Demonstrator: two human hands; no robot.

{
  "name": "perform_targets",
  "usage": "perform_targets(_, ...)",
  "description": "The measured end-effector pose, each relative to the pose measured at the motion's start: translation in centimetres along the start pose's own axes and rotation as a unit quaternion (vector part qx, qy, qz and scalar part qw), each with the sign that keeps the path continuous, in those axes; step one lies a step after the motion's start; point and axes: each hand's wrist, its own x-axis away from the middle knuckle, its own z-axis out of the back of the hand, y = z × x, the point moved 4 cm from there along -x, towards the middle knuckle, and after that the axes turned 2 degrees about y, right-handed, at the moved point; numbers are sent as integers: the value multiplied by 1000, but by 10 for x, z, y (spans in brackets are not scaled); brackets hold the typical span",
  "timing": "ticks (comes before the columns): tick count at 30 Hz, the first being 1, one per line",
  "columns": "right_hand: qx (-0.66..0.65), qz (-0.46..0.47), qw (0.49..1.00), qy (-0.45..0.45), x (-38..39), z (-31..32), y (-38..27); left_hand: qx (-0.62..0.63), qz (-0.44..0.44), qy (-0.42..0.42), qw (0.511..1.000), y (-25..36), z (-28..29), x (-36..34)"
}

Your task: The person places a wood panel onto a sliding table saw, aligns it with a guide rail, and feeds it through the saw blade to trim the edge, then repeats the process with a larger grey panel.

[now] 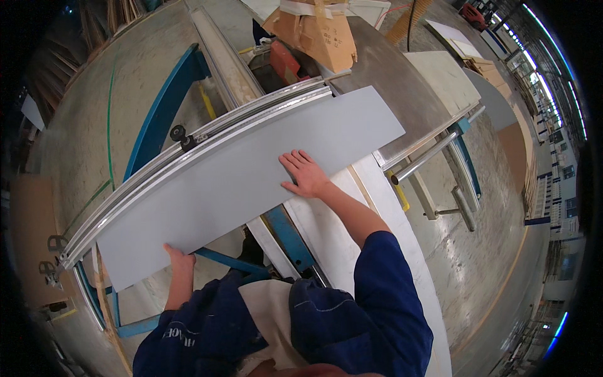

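- Lying flat on a slant, the grey panel (245,182) is running from low on the left up to the right, with both hands on it
- It's looking stiff to me, a long thin sheet whose straight edges the fisheye is bending, and I'm guessing it's being more awkward than heavy because of all that length
- The face is looking smooth and a bit satiny, so I'm expecting it to be slippery under a dry palm, and I'm figuring the corners are being the fragile bit
- For taking hold, I'm favouring the long near edge, one hand toward each end, since a grip at one end only is probably letting the other end dip
- The left hand (181,260) is holding that near edge toward the left end, thumb showing on top, other fingers hiding, so I'm not able to tell how tightly they're curling below
- The right hand (306,176) is lying flat on top, right of the middle, palm down and thumb out wide, not gripping anything
- Past the far edge, an aluminium rail (207,143) with a black knob (178,133) is following the panel, though I'm not seeing clearly whether they're touching
- The right end is reaching over a metal table (402,81), while a white surface (320,229) and a blue frame (289,239) are poking out on the near side
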Motion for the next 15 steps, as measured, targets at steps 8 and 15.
perform_targets(8, -30, 42, 999, 16, -1, 6, 17, -413, 53, -171, 893, -118, -7, 77)
perform_targets(15, -65, 38, 995, 67, -2, 3, 28, -521, -237, -109, 813, -217, -98, 117)
